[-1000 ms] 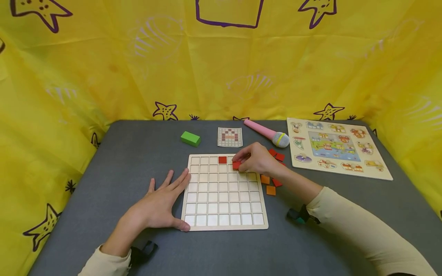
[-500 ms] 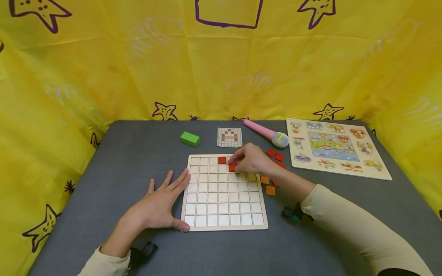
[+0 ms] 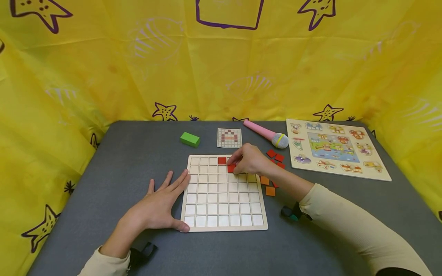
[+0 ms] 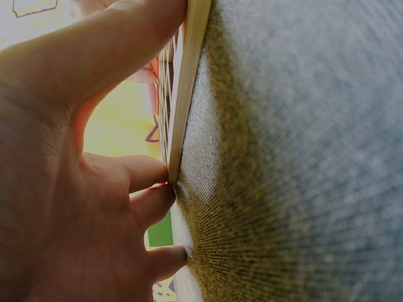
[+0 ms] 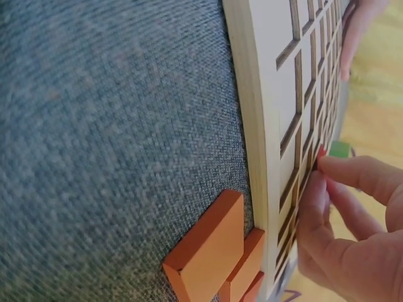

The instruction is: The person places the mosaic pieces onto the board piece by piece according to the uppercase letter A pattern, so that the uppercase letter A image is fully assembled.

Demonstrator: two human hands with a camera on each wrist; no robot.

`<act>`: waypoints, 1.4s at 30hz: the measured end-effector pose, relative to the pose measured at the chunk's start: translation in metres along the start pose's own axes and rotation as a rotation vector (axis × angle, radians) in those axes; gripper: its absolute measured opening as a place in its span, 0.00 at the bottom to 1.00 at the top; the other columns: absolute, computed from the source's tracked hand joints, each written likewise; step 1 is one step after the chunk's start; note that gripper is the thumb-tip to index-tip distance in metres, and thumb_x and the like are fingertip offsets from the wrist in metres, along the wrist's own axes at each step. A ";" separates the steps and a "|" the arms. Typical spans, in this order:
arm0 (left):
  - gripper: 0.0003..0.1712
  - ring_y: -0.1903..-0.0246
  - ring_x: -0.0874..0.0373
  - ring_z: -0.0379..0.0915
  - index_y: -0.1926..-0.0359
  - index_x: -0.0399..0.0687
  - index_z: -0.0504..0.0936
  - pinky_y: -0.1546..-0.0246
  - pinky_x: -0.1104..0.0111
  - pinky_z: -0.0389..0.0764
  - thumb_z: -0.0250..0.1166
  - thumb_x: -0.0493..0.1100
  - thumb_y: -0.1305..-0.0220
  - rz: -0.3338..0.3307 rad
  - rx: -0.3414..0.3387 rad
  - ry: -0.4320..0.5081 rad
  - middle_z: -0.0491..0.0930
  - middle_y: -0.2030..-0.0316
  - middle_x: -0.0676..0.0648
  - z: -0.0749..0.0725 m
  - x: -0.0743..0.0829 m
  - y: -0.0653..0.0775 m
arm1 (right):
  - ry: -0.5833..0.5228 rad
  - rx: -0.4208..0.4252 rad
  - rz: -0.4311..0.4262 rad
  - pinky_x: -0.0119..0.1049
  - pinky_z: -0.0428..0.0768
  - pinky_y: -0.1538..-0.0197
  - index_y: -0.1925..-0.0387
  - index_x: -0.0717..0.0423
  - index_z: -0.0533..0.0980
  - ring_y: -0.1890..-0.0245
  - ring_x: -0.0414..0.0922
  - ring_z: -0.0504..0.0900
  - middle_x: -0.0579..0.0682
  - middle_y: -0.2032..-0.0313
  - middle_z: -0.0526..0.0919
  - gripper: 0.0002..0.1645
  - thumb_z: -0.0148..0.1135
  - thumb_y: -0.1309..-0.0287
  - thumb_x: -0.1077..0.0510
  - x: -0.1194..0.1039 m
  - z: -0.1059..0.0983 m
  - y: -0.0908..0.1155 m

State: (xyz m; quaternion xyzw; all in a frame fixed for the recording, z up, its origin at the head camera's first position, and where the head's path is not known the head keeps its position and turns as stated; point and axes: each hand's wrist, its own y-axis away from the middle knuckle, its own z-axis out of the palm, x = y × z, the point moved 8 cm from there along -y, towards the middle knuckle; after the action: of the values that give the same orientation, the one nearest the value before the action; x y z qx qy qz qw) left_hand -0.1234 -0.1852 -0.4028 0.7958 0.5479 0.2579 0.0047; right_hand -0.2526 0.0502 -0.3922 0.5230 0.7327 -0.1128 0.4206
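A wooden grid board [image 3: 224,230] lies on the table, rows of square cells facing up. One red square tile [image 3: 222,161] sits in a cell of its top row. My right hand [image 3: 251,159] pinches a second red tile [image 3: 230,168] over the row below, one column to the right; in the right wrist view this red tile [image 5: 320,155] shows between thumb and fingers at the grid. My left hand [image 3: 157,209] rests with spread fingers at the board's left side, thumb on the near left corner. In the left wrist view, fingertips touch the board's edge [image 4: 187,88].
Loose red tiles [image 3: 279,157] and orange tiles [image 3: 270,191] lie right of the board. Behind it are a green block [image 3: 190,139], a small pattern card [image 3: 229,138] and a pink toy microphone [image 3: 262,130]. A wooden picture puzzle [image 3: 335,147] lies at the back right.
My right hand has moved slightly left and down with the red tile, from the column to the right to its present cell. The left hand has stayed in place.
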 end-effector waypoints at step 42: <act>0.82 0.18 0.31 0.32 0.15 0.53 0.47 0.36 0.18 0.33 0.79 0.78 0.64 0.005 -0.008 0.008 0.40 0.15 0.51 0.000 0.000 0.001 | -0.044 0.063 -0.071 0.36 0.83 0.58 0.56 0.54 0.90 0.61 0.46 0.84 0.49 0.63 0.90 0.15 0.74 0.48 0.64 0.015 -0.027 0.022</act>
State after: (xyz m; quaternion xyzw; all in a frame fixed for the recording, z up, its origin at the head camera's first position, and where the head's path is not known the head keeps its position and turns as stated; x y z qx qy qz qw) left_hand -0.1226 -0.1851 -0.4029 0.7961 0.5451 0.2629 0.0050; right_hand -0.2486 0.0864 -0.3803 0.5070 0.7374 -0.1622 0.4159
